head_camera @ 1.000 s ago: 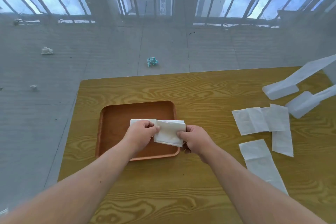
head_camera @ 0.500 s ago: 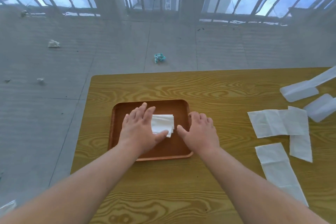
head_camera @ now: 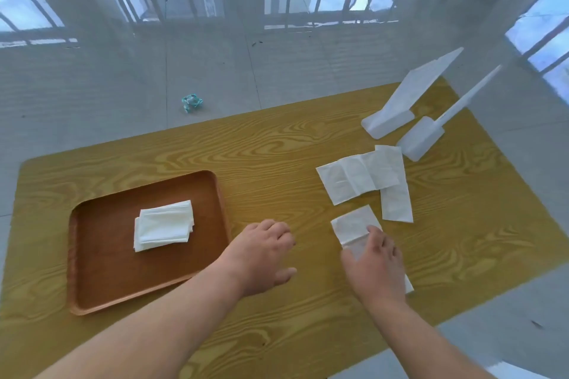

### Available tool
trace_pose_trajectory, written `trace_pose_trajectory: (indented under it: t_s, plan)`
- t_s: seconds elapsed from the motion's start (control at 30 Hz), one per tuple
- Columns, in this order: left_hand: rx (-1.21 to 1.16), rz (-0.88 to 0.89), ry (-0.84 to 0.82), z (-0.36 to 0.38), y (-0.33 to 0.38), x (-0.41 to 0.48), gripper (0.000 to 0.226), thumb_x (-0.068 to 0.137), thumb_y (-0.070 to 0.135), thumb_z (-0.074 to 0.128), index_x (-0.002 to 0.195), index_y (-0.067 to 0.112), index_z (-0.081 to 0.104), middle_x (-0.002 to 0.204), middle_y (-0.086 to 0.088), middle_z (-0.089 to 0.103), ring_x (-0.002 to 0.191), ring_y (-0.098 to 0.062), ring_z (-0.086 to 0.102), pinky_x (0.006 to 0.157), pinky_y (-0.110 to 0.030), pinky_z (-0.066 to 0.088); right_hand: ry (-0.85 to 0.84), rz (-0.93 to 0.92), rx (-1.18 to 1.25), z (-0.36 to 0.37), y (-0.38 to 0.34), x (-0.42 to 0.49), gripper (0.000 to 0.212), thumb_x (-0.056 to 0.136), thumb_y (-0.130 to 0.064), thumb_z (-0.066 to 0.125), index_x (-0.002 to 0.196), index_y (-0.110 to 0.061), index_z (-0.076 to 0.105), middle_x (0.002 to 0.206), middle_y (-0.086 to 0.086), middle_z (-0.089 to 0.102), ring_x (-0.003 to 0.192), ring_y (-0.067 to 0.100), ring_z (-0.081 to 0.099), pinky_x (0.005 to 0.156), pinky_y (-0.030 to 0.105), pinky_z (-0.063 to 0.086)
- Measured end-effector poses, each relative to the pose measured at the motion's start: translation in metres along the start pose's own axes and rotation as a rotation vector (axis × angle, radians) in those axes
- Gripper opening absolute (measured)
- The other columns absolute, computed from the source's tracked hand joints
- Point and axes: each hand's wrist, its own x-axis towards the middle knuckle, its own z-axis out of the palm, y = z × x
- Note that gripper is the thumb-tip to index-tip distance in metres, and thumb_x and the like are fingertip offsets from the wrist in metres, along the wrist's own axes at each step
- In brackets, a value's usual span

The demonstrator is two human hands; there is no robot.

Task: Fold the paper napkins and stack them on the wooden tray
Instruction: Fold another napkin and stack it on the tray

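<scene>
Head view: right hand [head_camera: 374, 268] lies flat, fingers spread, on an unfolded napkin [head_camera: 354, 226], hiding its near half. Left hand [head_camera: 261, 255] hovers loosely curled, empty. Folded napkins [head_camera: 164, 224] sit on the wooden tray [head_camera: 101, 271].

Yellow wood-grain table [head_camera: 277, 144] with wooden tray [head_camera: 101, 283], loose napkins [head_camera: 360, 177], two white stands [head_camera: 388, 123].

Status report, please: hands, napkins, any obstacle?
Left hand empty, over table beside tray. Right hand flat on loose napkin. Folded stack on tray. Two more napkins wait unfolded. No obstacle.
</scene>
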Motion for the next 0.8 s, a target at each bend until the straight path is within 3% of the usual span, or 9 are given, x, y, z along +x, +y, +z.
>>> trace_pose_trajectory:
  t_s: [0.1,0.23,0.37,0.5,0.6,0.67,0.8]
  plan:
    - [0.009,0.037,0.003,-0.004,0.019,0.01,0.059,0.095,0.063,0.046,0.14,0.026,0.052,0.143,0.001,0.052,0.127,-0.023,0.046,0.104,-0.041,0.042,-0.071,-0.066,0.052,0.006,-0.016,-0.007,0.068,0.094,-0.043,0.058,0.151,-0.016,0.031,0.152,0.014,0.047,0.137,0.035,0.042,0.11,0.045,0.039]
    - [0.036,0.05,0.015,-0.006,0.027,0.017,0.05,0.094,0.06,0.048,0.128,0.025,0.057,0.128,0.004,0.058,0.115,-0.022,0.05,0.094,-0.037,0.042,-0.2,-0.105,0.29,0.009,-0.046,-0.007,0.067,0.091,-0.034,0.059,0.152,-0.019,0.035,0.151,0.007,0.049,0.136,0.029,0.045,0.109,0.04,0.041]
    - [0.008,0.041,0.012,-0.002,0.02,0.011,0.053,0.092,0.065,0.047,0.127,0.028,0.059,0.122,0.006,0.059,0.112,-0.02,0.051,0.093,-0.035,0.043,-0.33,-0.055,0.51,0.001,-0.059,0.005,0.064,0.087,-0.022,0.056,0.149,-0.026,0.039,0.144,0.002,0.053,0.115,0.021,0.057,0.086,0.034,0.049]
    - [0.026,0.044,0.03,0.007,0.014,0.0,0.048,0.091,0.061,0.054,0.121,0.025,0.063,0.118,0.004,0.06,0.107,-0.022,0.055,0.09,-0.038,0.049,-0.397,-0.061,0.583,-0.004,-0.058,0.018,0.051,0.091,-0.019,0.054,0.141,-0.028,0.047,0.138,-0.004,0.057,0.105,0.014,0.062,0.08,0.032,0.053]
    - [0.014,-0.016,0.154,0.013,0.009,-0.006,0.036,0.089,0.05,0.065,0.111,0.022,0.068,0.109,0.002,0.065,0.098,-0.024,0.061,0.083,-0.041,0.055,-0.27,-0.248,0.444,-0.006,-0.046,0.02,0.036,0.093,-0.019,0.055,0.127,-0.029,0.057,0.121,-0.008,0.062,0.095,0.005,0.06,0.073,0.024,0.048]
    - [-0.01,-0.094,0.192,0.014,0.005,-0.006,0.034,0.091,0.048,0.063,0.112,0.022,0.066,0.112,0.003,0.064,0.1,-0.023,0.06,0.086,-0.04,0.054,-0.176,-0.441,0.236,-0.004,-0.035,0.02,0.025,0.094,-0.022,0.056,0.118,-0.028,0.063,0.104,-0.011,0.062,0.091,0.006,0.058,0.075,0.027,0.051]
    - [-0.041,-0.119,0.184,0.018,-0.001,-0.005,0.042,0.093,0.056,0.057,0.122,0.026,0.061,0.122,0.006,0.06,0.111,-0.019,0.055,0.094,-0.038,0.05,-0.21,-0.689,-0.062,0.007,-0.02,0.013,0.02,0.097,-0.038,0.055,0.113,-0.028,0.063,0.1,-0.012,0.056,0.101,0.013,0.053,0.082,0.029,0.048]
